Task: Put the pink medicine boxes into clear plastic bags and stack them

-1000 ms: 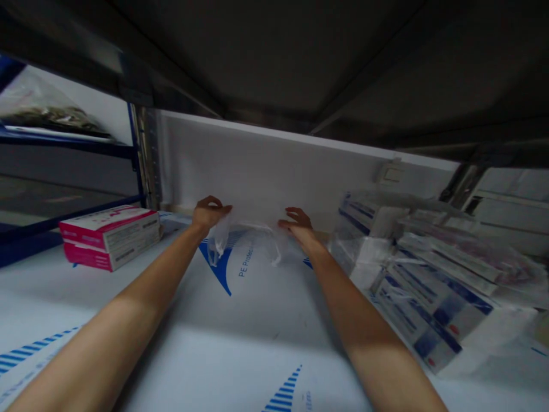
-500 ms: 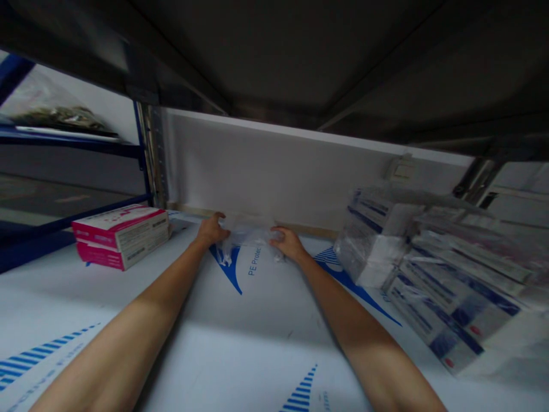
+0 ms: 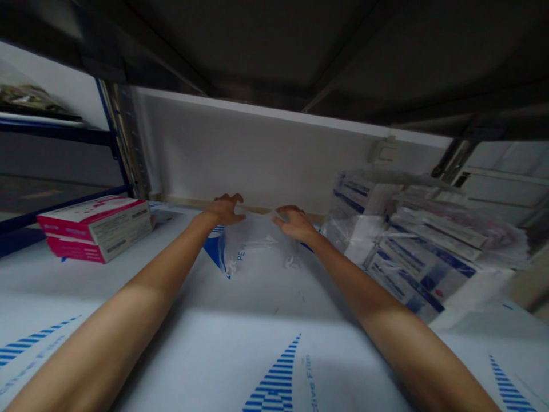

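Note:
A see-through plastic bag (image 3: 263, 237) spans the space between my hands at the back of the shelf. Blue print on the shelf's film shows through it, and crumpled ends lie at its near corners. My left hand (image 3: 223, 209) grips its far left edge, thumb and fingers curved around the plastic. At the far right edge, my right hand (image 3: 297, 224) has hold of it in the same way. Both arms reach forward over the film-covered shelf (image 3: 240, 326). What the thumbs pinch is too faint to make out fully.
Pink-and-white boxes (image 3: 96, 228) are stacked at the left. On the right, several white-and-blue boxes (image 3: 412, 257) sit in clear plastic wrap. A dark upper shelf (image 3: 266, 51) hangs low overhead, and a pale wall (image 3: 240, 151) closes the back.
Both hands have shifted farther back toward the wall, and the bag looks more spread out between them. The view has moved, so the wrapped boxes appear farther left.

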`<state>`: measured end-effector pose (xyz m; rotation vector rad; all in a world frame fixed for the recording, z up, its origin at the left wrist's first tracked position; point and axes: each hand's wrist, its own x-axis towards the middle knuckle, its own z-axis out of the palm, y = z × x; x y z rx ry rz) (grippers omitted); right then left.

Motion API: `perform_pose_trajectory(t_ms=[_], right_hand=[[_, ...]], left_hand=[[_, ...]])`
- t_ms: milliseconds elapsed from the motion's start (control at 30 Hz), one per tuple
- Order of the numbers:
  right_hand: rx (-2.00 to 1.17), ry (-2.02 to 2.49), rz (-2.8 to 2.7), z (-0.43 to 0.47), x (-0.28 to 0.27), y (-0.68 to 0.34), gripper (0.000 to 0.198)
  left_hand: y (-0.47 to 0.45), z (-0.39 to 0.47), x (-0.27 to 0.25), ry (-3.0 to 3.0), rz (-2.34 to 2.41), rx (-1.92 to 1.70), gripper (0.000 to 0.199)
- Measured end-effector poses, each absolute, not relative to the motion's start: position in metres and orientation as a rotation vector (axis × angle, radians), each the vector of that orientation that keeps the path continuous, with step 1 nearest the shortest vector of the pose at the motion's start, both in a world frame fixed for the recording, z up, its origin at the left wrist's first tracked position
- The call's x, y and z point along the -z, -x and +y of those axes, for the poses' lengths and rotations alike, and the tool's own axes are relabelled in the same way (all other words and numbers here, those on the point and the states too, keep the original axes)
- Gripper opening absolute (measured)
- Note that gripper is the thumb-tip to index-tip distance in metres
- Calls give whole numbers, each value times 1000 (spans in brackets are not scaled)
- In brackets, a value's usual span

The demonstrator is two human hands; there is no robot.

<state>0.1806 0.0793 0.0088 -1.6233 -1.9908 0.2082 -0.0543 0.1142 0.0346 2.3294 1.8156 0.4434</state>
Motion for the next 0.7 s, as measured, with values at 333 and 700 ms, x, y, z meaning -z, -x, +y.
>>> perform_pose_trajectory(t_ms=[333,700], right_hand=[[-273,1811,-2201,92,28,-140,71],[-381,1907,-2199,97,39,-137,83]], left_hand=[[36,109,14,-2364,1874,-175,68],[51,116,29,-2327,1808,-80,69]])
